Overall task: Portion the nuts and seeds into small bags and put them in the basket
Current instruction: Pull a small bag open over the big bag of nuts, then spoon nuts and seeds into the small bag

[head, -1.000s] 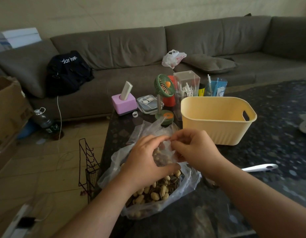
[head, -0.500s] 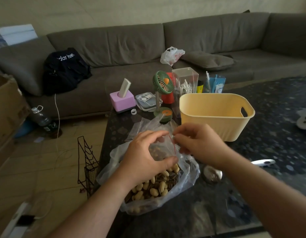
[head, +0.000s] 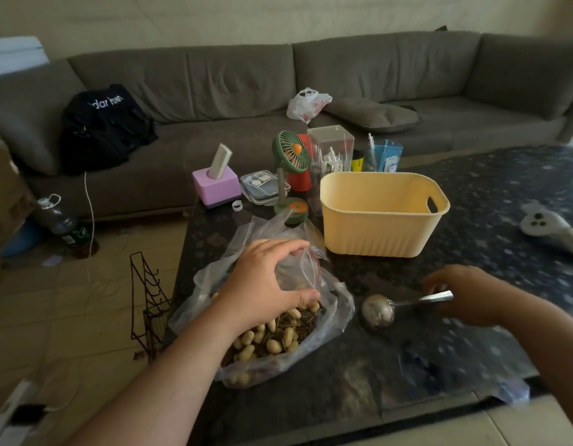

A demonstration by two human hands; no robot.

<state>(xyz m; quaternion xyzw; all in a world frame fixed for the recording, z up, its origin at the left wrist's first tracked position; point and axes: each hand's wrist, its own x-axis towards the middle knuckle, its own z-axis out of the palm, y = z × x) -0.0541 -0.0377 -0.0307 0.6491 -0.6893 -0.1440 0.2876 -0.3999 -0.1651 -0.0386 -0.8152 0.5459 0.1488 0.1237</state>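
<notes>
A large clear plastic bag [head: 338, 312] full of nuts and seeds [head: 272, 336] lies open on the dark table [head: 359, 381]. My left hand [head: 266, 284] holds a small clear zip bag [head: 303, 272] upright over it, thumb and fingers pinching its mouth. To the right, my right hand [head: 465, 294] rests on the handle of a metal scoop [head: 378, 312] that lies on the table; the hand is blurred. The yellow basket [head: 381, 233] stands behind, with nothing visible in it.
Behind the basket stand a green mini fan [head: 290, 156], a pink box [head: 216, 185], a clear container [head: 330, 149] and blue packets [head: 385, 156]. A white object [head: 549, 226] lies far right. A wire rack [head: 150, 304] stands at the table's left edge. A grey sofa [head: 311, 91] runs behind.
My right hand has let go of the small bag and dropped right to the scoop handle. My left hand keeps the small bag over the large one.
</notes>
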